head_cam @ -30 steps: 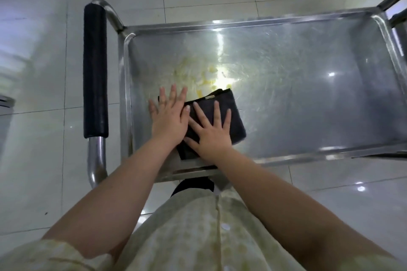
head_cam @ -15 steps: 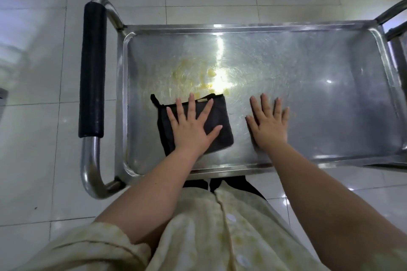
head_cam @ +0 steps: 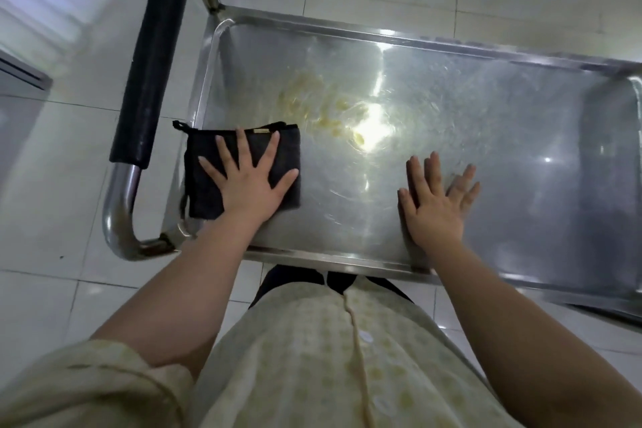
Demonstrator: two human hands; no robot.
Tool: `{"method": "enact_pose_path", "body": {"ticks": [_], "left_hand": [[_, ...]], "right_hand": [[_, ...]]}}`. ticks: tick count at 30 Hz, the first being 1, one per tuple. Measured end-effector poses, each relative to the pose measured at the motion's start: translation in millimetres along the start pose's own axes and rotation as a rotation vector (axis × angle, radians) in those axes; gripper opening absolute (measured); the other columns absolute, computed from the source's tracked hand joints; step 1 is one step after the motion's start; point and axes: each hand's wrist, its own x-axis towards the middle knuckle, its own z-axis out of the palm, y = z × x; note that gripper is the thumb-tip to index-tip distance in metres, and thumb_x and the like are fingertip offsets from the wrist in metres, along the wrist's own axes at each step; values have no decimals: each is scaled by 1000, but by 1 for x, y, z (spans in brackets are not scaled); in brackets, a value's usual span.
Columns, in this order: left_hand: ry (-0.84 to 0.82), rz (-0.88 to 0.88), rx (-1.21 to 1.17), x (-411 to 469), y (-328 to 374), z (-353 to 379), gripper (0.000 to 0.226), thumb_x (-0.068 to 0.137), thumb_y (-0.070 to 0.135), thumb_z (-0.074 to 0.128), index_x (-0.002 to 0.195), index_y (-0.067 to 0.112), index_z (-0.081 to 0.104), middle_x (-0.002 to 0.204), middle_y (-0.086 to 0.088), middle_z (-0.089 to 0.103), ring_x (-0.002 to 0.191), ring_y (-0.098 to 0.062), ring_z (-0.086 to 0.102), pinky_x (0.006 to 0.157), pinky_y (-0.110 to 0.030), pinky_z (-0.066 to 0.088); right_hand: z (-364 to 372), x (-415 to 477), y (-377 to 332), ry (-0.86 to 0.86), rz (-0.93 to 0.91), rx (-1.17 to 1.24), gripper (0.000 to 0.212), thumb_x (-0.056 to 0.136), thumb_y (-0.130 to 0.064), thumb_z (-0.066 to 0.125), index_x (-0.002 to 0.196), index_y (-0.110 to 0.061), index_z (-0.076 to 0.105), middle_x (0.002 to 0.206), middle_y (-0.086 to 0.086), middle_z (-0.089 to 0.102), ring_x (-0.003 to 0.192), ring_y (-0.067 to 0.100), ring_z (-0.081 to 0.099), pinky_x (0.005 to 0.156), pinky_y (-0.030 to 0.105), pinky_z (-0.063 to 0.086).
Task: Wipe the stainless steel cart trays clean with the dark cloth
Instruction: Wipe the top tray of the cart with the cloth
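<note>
One tray point(head_cam: 486, 149), one cloth point(head_cam: 203, 141) under spread left hand point(head_cam: 248, 189); right hand point(head_cam: 434, 212) (blurred) seemingly flat.

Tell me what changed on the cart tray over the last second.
The dark cloth passed from the right hand to the left hand, which slid it leftward to the end of the tray by the black handle. The right hand moved off to the right and now presses flat on bare steel. The yellow residue stays unwiped; both hands stay flat.
</note>
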Motion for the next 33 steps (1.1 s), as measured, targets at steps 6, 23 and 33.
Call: {"method": "enact_pose_path", "body": {"ticks": [6,23,33], "left_hand": [[25,202,38,-40,102,25,79,79,87,5,149,52,-10,163,-10,-9,144,-46,-16,106,-73,-12],[11,76,80,-66,46,27,76,80,87,5,146,54,-13,164,-1,-10,148,-35,-14,111,-69,-7],[-3,236,51,-103,211,50,78,81,86,10,149,53,-4,164,2,-11,147,-36,-15,109,-70,-12]], "right_hand": [[-1,6,21,-38,-78,14,62,92,-68,4,147,-49,-18,160,-8,-22,143,40,-25,113,62,-14],[14,4,77,88,-156,21,59,96,-62,7,149,-45,-15,161,-9,-16,144,44,-17,113,63,-9],[23,7,84,156,-189,53,58,99,-53,16,153,-42,-4,163,-8,-7,146,42,-13,113,65,-6]]}}
